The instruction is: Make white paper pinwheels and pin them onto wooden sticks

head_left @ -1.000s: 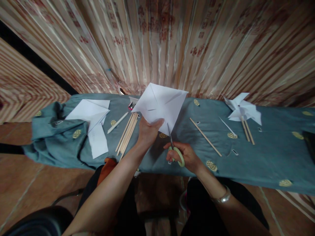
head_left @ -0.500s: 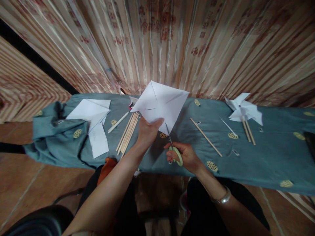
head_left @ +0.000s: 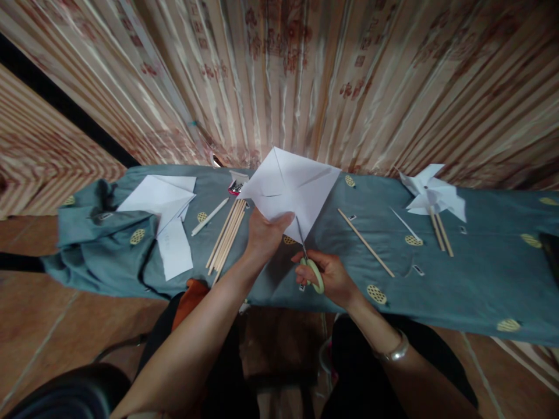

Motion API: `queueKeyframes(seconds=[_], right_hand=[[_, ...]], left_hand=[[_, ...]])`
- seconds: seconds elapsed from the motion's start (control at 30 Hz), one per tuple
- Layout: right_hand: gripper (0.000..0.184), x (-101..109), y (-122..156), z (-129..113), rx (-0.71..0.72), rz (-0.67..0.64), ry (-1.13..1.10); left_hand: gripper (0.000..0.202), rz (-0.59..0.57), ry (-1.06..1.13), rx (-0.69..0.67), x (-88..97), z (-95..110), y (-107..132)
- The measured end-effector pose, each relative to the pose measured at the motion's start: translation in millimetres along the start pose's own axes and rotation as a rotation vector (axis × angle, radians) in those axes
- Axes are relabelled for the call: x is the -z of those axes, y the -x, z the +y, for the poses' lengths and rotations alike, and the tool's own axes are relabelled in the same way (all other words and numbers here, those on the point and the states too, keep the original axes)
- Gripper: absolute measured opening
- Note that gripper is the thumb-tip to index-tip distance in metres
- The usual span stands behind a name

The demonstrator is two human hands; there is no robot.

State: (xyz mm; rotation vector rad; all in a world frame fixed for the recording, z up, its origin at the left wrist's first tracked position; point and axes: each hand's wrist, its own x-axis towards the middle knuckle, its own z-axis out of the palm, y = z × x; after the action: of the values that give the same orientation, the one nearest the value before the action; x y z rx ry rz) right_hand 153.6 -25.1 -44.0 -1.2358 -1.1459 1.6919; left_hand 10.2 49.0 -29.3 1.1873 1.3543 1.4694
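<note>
Paper square [head_left: 290,189] pinched in left hand [head_left: 264,235]; right hand [head_left: 329,273] grips scissors [head_left: 311,269], blade tips indistinct.

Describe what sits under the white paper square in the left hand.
Scissors in the right hand point up at its lower corner, above the teal cloth. The left hand pinches its lower edge. The cloth behind the paper square is covered.
</note>
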Motion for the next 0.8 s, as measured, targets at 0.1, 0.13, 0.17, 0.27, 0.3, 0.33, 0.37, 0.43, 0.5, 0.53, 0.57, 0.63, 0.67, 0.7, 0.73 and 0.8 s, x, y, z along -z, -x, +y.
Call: queueKeyframes(seconds=[0.1,0.13,0.17,0.27,0.3,0.33,0.37,0.43,0.5,0.53,0.57,0.63,0.67,0.7,0.73,0.8], right_hand=[[0.041,-0.6,-0.3,-0.5,0.005,0.002,0.004],[0.041,-1.0,-0.5,-0.7,0.006,0.003,0.004],[0.041,-1.3,-0.6,-0.9,0.007,0.005,0.003],[0.042,-2.0,-0.7,-0.9,0.002,0.014,0.003],[0.042,-2.0,-0.7,-0.7,0.001,0.014,0.003],[0.042,-2.0,-0.6,-0.5,0.000,0.014,0.003],[0.041,-2.0,-0.5,-0.3,0.001,0.013,0.003],[0.040,-1.9,-0.3,0.0,0.000,0.010,0.004],[0.039,-2.0,-0.2,0.0,0.000,0.014,0.005],[0.039,-2.1,-0.1,-0.1,0.001,0.017,0.007],[0.039,-2.4,-0.2,-0.2,0.001,0.021,0.008],[0.040,-2.9,-0.3,-0.4,-0.002,0.029,0.003],[0.040,-3.1,-0.3,-0.2,-0.004,0.030,-0.002],[0.040,-3.1,-0.4,0.1,-0.007,0.027,-0.006],[0.040,-3.0,-0.5,0.6,-0.008,0.024,-0.010],[0.040,-2.1,-0.8,1.9,-0.001,0.020,-0.010]], left_hand=[[0.038,0.021,0.007,-0.012,-1.0,-0.2,0.5],[0.037,0.024,0.005,-0.013,-1.1,0.0,0.5],[0.037,0.021,0.001,-0.011,-1.1,0.3,0.4],[0.038,0.008,-0.006,-0.002,-0.8,0.9,-0.1],[0.038,0.007,-0.007,0.001,-0.6,0.9,-0.3],[0.038,0.007,-0.008,0.002,-0.4,0.8,-0.4],[0.038,0.004,-0.008,0.002,-0.3,0.6,-0.6],[0.036,0.006,-0.007,-0.001,-0.3,0.0,-0.8],[0.036,0.009,-0.006,0.000,-0.5,-0.4,-0.9],[0.035,0.011,-0.003,0.006,-0.7,-0.4,-0.8],[0.034,0.012,0.000,0.014,-0.9,-0.2,-0.6],[0.032,0.006,0.008,0.027,-1.1,0.6,-0.2],[0.031,0.004,0.012,0.025,-1.2,1.1,0.0],[0.030,0.004,0.012,0.022,-1.2,1.7,0.3],[0.030,0.004,0.010,0.019,-1.1,2.3,0.6],[0.030,-0.002,0.007,0.019,-1.0,3.0,1.5]])
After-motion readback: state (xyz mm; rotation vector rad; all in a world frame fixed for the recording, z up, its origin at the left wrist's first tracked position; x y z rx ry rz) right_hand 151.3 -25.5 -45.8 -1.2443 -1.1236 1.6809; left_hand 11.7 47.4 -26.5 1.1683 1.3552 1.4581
